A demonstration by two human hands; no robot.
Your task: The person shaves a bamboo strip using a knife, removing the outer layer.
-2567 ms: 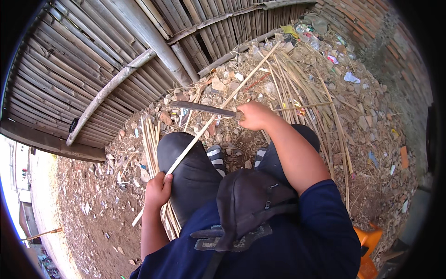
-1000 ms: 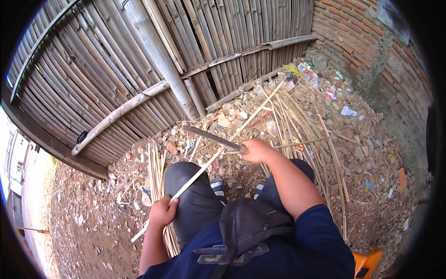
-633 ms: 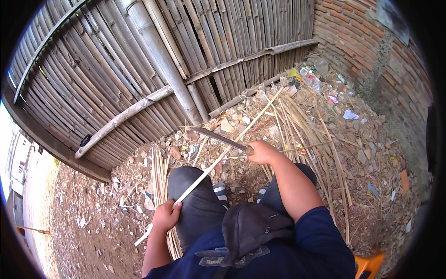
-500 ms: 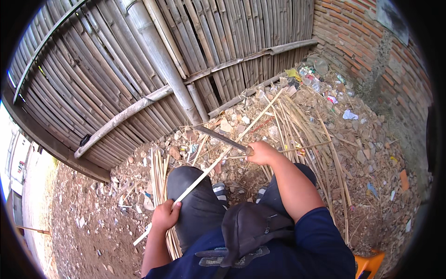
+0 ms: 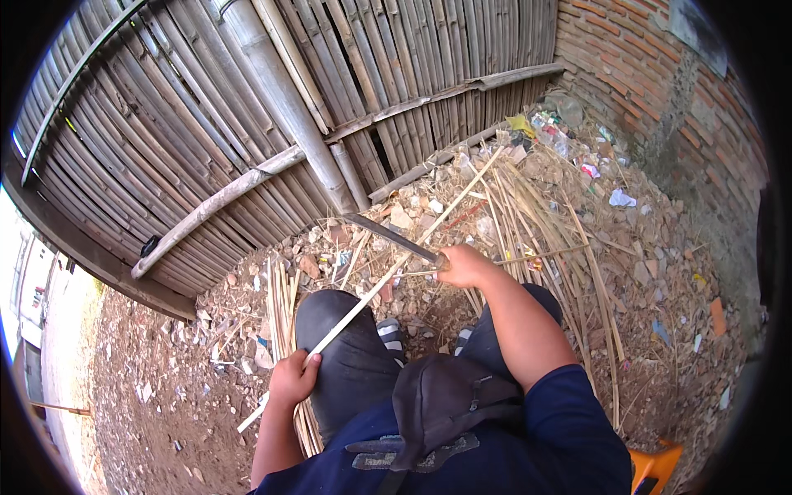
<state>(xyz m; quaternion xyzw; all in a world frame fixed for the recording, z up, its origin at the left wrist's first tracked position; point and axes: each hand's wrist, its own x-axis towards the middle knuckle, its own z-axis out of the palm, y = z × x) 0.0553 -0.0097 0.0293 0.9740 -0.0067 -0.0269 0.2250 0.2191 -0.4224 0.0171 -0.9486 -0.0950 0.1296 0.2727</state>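
Observation:
A long pale bamboo strip (image 5: 355, 313) runs slantwise across the view, from beside my left forearm up toward the fence. My left hand (image 5: 294, 379) is closed around its lower part, next to my left knee. Closed on the wooden handle of a long-bladed knife (image 5: 396, 239), my right hand (image 5: 464, 269) is in front of my right knee. The dark blade points left and away from me and crosses the strip; whether the edge touches it, I cannot tell. More split strips (image 5: 282, 309) lie beside my left leg.
A loose heap of thin bamboo strips (image 5: 569, 272) lies on the right. Stones and litter cover the dirt ground (image 5: 165, 396). Ahead stands a bamboo fence (image 5: 206, 140), with a brick wall (image 5: 635, 74) at right. An orange plastic object (image 5: 656, 469) is near the lower right.
The knife's tip has risen slightly along the strip's far side. My left hand has shifted a touch to the left; both grips are the same.

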